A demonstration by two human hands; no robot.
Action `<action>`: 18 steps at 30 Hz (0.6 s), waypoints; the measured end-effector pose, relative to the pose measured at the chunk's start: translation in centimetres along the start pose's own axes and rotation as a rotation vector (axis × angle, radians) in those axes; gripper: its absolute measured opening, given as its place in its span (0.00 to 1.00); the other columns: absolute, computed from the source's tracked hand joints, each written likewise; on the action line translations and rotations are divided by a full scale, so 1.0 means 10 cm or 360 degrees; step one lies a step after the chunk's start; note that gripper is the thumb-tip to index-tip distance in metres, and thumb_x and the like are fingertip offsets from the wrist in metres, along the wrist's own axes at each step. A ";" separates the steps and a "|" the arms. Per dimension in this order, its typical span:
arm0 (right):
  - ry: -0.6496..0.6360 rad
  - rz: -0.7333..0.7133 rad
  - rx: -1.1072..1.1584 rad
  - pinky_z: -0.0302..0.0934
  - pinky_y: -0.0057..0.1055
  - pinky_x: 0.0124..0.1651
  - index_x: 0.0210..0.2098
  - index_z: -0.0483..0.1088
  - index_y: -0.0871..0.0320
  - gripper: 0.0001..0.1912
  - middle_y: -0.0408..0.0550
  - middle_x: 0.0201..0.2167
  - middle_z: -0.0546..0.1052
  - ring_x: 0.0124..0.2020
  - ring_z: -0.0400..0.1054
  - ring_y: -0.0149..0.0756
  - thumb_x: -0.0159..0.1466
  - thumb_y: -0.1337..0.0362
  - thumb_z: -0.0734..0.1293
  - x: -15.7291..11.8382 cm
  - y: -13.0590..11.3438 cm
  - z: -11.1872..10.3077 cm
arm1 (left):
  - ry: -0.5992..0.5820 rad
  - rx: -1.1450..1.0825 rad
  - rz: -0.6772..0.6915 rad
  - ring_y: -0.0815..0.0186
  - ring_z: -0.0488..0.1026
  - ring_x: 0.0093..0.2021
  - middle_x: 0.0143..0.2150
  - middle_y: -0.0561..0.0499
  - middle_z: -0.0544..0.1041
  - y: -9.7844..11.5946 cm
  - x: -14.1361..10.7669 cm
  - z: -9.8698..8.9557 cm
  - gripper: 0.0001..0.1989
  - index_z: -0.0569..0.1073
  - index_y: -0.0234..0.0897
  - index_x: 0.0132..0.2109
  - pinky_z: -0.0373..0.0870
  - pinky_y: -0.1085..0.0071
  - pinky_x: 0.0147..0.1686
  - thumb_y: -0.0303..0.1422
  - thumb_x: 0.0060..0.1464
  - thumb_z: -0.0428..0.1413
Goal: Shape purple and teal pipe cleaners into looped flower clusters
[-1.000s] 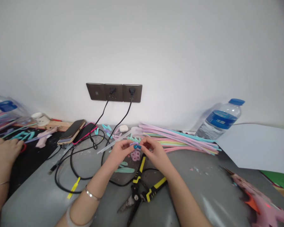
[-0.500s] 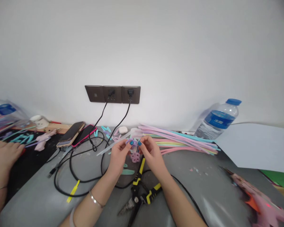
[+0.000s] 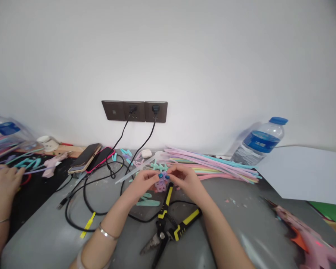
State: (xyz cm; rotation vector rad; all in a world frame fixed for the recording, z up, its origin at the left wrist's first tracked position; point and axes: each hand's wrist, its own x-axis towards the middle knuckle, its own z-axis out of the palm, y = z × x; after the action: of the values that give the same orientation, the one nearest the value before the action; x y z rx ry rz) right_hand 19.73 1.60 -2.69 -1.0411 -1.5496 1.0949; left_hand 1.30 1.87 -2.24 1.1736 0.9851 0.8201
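Between my fingertips is a small purple pipe-cleaner flower (image 3: 164, 174). My left hand (image 3: 142, 184) pinches its left side, and my right hand (image 3: 187, 181) pinches the right, with the thumbs nearly meeting. Fingers cover part of it. Just below hangs or lies a second, pinkish-purple flower shape (image 3: 160, 187); I cannot tell if the two are joined. A mint-green fuzzy piece (image 3: 158, 166) shows behind my fingers. Under my hands, wire-stripping pliers (image 3: 162, 235) with black and yellow handles lie spread on the table. Flat green leaf-like pieces (image 3: 148, 203) rest left of them.
Pastel pipe cleaners (image 3: 212, 164) lie along the wall beside a tilted water bottle (image 3: 261, 141). White paper (image 3: 305, 173) and a pink glue gun (image 3: 310, 233) are right. Black cables (image 3: 84, 194) and two phones (image 3: 85, 158) lie left. Another person's hand (image 3: 4, 183) is far left.
My hands have drawn closer together around the purple flower, and the thumbs now nearly touch. The mint-green piece behind has come into view. My right forearm has shifted right, uncovering more of the pliers' handle.
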 end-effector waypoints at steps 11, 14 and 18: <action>-0.0014 -0.0099 -0.0128 0.56 0.28 0.30 0.30 0.64 0.56 0.04 0.42 0.28 0.67 0.28 0.63 0.33 0.62 0.65 0.63 -0.05 -0.07 0.08 | 0.0207 0.0453 0.0424 0.69 0.65 0.23 0.24 0.51 0.75 -0.03 0.02 0.02 0.14 0.81 0.33 0.35 0.62 0.75 0.24 0.39 0.53 0.57; 0.0103 -0.0103 -0.0099 0.54 0.28 0.29 0.29 0.61 0.55 0.06 0.41 0.26 0.64 0.26 0.59 0.32 0.62 0.64 0.61 -0.06 -0.10 0.18 | 0.0349 0.0461 0.0563 0.64 0.72 0.31 0.30 0.48 0.79 -0.01 0.00 0.08 0.12 0.80 0.33 0.36 0.68 0.72 0.32 0.37 0.54 0.56; 0.0188 -0.0082 -0.0064 0.52 0.28 0.29 0.28 0.59 0.55 0.07 0.39 0.25 0.62 0.26 0.57 0.32 0.63 0.62 0.60 -0.05 -0.06 0.25 | 0.0439 0.0442 0.0568 0.62 0.75 0.31 0.29 0.49 0.79 0.00 -0.02 0.12 0.12 0.80 0.33 0.37 0.71 0.71 0.33 0.36 0.54 0.56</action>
State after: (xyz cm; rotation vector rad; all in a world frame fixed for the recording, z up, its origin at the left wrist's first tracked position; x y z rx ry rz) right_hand 17.28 0.56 -2.61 -1.0677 -1.5008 0.9534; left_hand 2.35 1.27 -2.14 1.5306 1.1585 1.1795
